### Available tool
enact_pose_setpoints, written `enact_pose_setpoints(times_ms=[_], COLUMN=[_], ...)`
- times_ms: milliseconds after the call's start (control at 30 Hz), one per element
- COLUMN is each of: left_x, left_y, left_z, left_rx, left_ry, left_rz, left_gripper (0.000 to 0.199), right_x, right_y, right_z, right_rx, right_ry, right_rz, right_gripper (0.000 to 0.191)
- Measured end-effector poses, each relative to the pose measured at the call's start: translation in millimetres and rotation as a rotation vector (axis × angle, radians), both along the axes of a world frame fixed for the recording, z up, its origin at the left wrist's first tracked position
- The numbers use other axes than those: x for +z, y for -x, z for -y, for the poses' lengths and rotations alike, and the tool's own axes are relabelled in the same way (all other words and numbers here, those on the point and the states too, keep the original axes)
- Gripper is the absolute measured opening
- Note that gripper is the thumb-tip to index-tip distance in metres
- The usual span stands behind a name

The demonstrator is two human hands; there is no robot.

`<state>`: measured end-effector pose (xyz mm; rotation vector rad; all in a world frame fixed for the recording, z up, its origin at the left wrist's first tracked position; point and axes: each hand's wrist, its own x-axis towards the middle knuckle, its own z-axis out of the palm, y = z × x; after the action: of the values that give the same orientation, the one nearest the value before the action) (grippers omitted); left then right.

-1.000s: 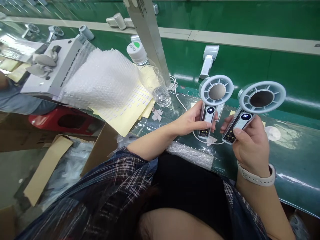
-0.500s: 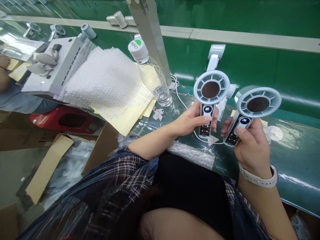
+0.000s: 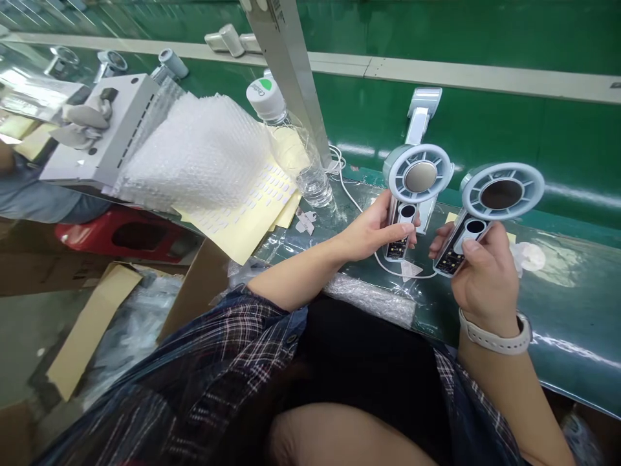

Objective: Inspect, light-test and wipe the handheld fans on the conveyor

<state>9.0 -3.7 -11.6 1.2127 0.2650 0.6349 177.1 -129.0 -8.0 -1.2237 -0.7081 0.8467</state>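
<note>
My left hand point(image 3: 376, 228) is closed round the handle of a light-blue handheld fan point(image 3: 421, 176), thumb on the front below its small round display. A second light-blue handheld fan point(image 3: 502, 191) is gripped in my right hand point(image 3: 488, 275), thumb also on its front. Both displays are dark. Bare circuit boards show at the lower ends of both handles. The left fan's round centre shines silver, while the right one's looks dark brown. Behind the left fan, another fan point(image 3: 420, 123) lies on the green surface, partly hidden.
A water bottle point(image 3: 310, 165) stands beside a metal post point(image 3: 294, 71). Bubble wrap point(image 3: 198, 152) and yellow label sheets point(image 3: 242, 233) lie to the left, near a white box point(image 3: 104, 129). A white cable point(image 3: 345, 188) runs along the bench. At far left is another person's arm point(image 3: 43, 191).
Both displays, lit with digits before, are now dark. The left fan has turned and shifted slightly right, its centre going from brown to silver. The right fan has risen slightly.
</note>
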Motion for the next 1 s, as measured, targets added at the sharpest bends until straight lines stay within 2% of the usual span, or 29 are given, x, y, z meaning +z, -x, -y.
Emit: enact_pose_setpoints(times_ms=[300,400,500,567,667,800,867,1000], left_x=[4.8,7.5,10.0,10.8,9.3,5.0,5.0,11.1], left_y=[5,7,6,5,6,10,11,11], left_z=[1,4,7,7,7,6,5,4], left_rx=[0.048,0.125,0.157,0.129,0.11,0.167,0.15,0.042], left_ry=[-0.034,0.014,0.107,0.156,0.128,-0.059,-0.105,-0.013], left_rz=[-0.067,-0.184,-0.242,-0.198,-0.144,-0.166,-0.124,-0.007], left_gripper=[0.059,0.07,0.072,0.066,0.056,0.052,0.053,0.054], right_x=[8.3,7.8,7.4,7.5,7.0,5.5,5.3,7.6], right_y=[3,1,-1,-2,-1,3,5,8], right_z=[0,-1,-4,-5,-6,-4,-2,1], right_rx=[-0.053,-0.075,-0.034,0.048,0.07,-0.018,-0.035,-0.046], right_ry=[0.025,0.042,0.051,0.06,0.074,0.076,0.059,-0.004], right_rz=[0.033,0.025,-0.087,-0.197,-0.289,-0.29,-0.275,-0.233], right_gripper=[0.016,0.014,0.026,0.044,0.063,0.055,0.047,0.038])
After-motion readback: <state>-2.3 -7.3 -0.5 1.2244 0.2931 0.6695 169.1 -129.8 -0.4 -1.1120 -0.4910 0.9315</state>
